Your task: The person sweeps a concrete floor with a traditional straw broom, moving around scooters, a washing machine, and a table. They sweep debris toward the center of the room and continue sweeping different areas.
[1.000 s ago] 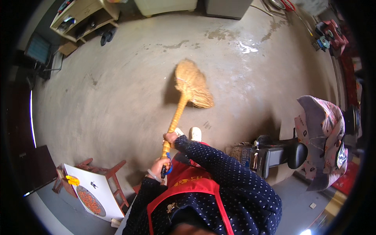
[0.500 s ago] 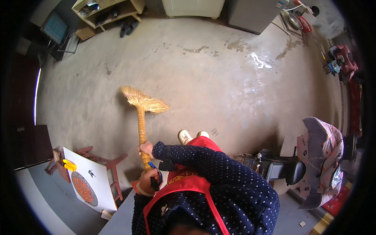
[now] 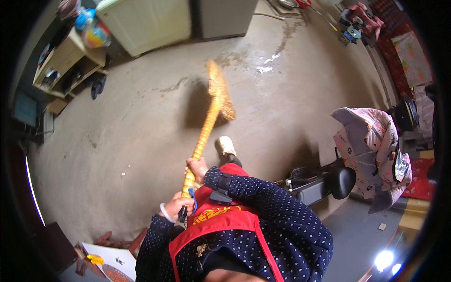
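Note:
Both my hands are wrapped round the yellow segmented handle of a straw broom [image 3: 206, 129]. My right hand [image 3: 197, 170] grips it partway along, its arm reaching across my red apron [image 3: 221, 223]. Closer to my body, my left hand [image 3: 176, 207] is closed round the handle's end, beside a blue cord loop [image 3: 192, 197]. The handle slants up and to the right, away from me. Its straw head [image 3: 218, 91] is over the concrete floor, slightly blurred, with a dark shadow to its left. One light shoe [image 3: 227, 145] shows in front of me.
A scooter seat [image 3: 324, 181] and a pink patterned scooter cover [image 3: 371, 145] stand at the right. A white cabinet [image 3: 145, 26], a grey appliance [image 3: 225, 19] and a wooden shelf unit [image 3: 70, 61] line the far side. A white board [image 3: 105, 256] lies at lower left.
My view has turned toward the right. The broom head has swung to the right and farther from me, its handle now slanting right. Both hands still grip the handle.

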`<state>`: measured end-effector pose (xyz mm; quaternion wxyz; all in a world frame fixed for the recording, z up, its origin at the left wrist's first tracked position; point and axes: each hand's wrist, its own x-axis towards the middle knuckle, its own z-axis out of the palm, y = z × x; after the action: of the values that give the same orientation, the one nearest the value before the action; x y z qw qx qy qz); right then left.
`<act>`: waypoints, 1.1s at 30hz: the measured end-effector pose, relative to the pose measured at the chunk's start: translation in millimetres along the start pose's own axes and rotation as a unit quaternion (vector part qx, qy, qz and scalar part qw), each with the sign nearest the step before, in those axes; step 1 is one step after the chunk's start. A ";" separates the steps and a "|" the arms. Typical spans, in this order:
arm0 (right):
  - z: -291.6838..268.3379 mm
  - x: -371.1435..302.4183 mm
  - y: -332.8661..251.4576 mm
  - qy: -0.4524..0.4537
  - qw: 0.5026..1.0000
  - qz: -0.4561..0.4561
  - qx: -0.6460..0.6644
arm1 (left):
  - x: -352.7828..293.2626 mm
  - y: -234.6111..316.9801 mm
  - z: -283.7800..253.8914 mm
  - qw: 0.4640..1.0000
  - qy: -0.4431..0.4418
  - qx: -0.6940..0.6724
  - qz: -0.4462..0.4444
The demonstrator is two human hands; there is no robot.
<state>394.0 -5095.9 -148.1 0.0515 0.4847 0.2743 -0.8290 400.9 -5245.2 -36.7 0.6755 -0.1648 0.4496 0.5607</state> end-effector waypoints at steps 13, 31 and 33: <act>-277.9 164.9 -234.6 0.162 0.964 0.064 0.200 | 336.0 125.7 170.2 0.976 -0.148 0.120 -0.101; 47.5 178.4 -66.3 -0.041 0.938 0.205 -0.276 | 114.0 96.6 2.2 0.959 0.165 -0.199 0.114; 79.5 174.0 -33.0 -0.119 0.902 0.274 -0.313 | 86.8 81.3 -13.6 0.931 0.190 -0.287 0.123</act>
<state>229.4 -5076.8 -249.3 0.4581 0.3977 0.3675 -0.7049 318.6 -5176.4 -89.9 0.4269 -0.3991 0.4062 0.7025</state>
